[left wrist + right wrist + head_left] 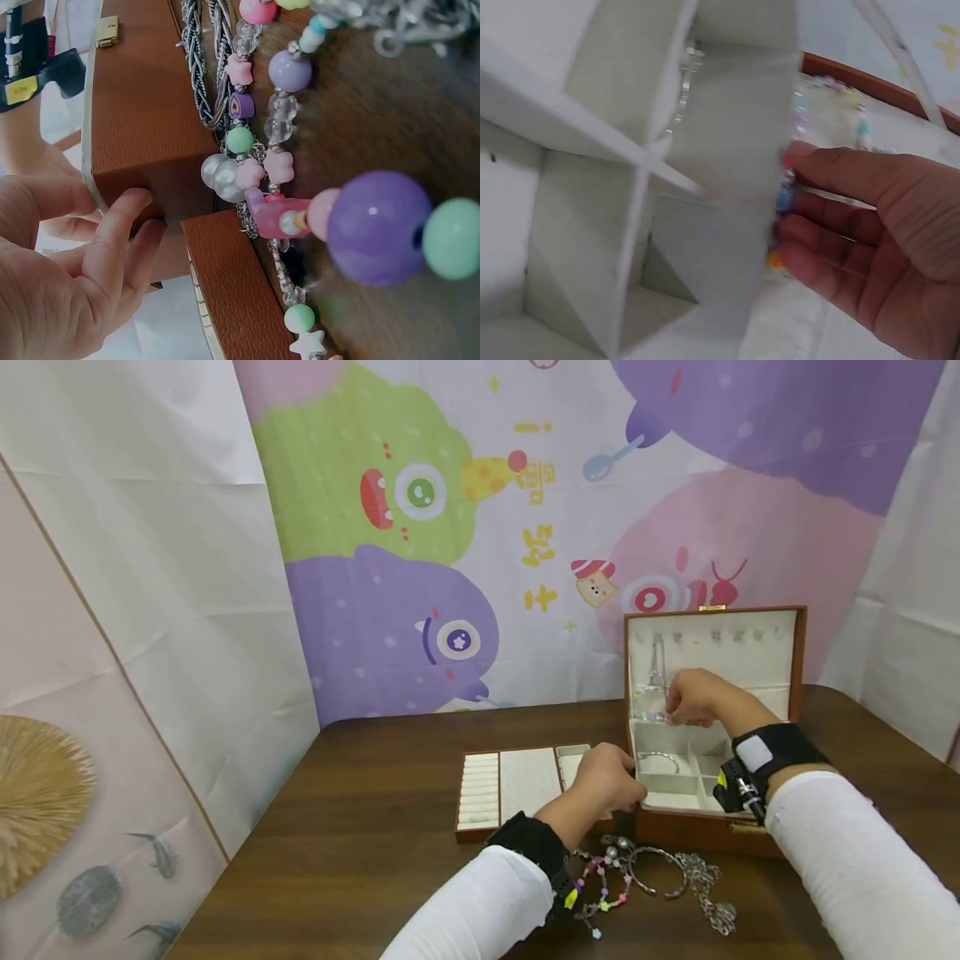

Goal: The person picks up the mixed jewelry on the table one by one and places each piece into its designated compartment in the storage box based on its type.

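A brown jewelry box (678, 821) stands with its lid raised and its cream inside showing. My right hand (697, 697) is in front of the lid, pinching a colorful beaded necklace (784, 196) between thumb and fingers. Part of that necklace hangs against the lid lining. At the box's left front corner, my left hand (603, 779) grips the wall, its fingertips on the brown leather side (142, 169). A silver bracelet (660, 760) lies in a compartment below the right hand.
Left of the box lies a cream tray (528, 781) with ring rolls. In front are beaded bracelets (603, 889), a silver cuff (660, 893) and a silver chain (705, 881) on the dark wooden table (360, 852). A cartoon-printed cloth (525, 668) hangs behind.
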`<act>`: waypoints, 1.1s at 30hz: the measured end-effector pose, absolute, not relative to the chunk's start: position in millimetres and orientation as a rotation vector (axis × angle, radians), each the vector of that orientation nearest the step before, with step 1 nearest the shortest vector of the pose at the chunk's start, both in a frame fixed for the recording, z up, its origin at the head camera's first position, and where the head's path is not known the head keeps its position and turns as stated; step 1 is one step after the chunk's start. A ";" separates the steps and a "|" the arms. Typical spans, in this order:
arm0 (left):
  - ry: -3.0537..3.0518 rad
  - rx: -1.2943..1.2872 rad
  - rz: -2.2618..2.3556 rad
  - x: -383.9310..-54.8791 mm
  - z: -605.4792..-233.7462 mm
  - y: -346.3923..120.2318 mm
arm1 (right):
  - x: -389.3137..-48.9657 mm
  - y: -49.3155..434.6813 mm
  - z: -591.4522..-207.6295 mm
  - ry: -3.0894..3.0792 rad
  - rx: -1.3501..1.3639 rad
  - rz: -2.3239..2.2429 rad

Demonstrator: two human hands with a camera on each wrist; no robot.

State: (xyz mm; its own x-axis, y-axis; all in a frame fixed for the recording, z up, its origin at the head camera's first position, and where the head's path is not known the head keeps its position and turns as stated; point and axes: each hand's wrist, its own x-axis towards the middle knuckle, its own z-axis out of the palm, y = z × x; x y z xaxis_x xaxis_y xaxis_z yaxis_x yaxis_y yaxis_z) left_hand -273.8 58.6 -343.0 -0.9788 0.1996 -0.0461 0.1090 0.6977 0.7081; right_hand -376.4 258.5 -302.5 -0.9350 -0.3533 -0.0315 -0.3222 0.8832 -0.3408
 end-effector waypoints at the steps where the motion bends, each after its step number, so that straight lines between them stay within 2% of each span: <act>1: 2.780 0.256 1.154 -273.2 -343.6 59.0 | -376.0 257.6 -305.6 2.957 -0.540 -0.483; 9: 2.775 0.264 1.169 -272.0 -345.2 61.3 | -374.1 258.3 -308.8 2.976 -0.600 -0.413; 23: 2.817 0.296 1.123 -276.3 -343.9 59.9 | -369.3 278.7 -275.4 3.169 -0.549 -0.790; 28: 3.147 0.407 0.882 -279.9 -342.5 65.8 | -364.0 285.4 -259.7 3.258 -0.496 -0.792; 33: 3.350 0.626 0.653 -288.5 -328.8 84.2 | -358.4 290.6 -250.3 3.396 -0.421 -0.805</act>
State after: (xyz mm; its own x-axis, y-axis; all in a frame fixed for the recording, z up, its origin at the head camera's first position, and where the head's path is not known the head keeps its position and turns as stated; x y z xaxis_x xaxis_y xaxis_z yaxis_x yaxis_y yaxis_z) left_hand -288.5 84.2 -328.8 -0.8834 0.2782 0.3772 0.3995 0.8678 0.2955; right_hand -358.4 290.6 -250.3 -0.9033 -0.1396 0.4057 -0.3068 0.8710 -0.3836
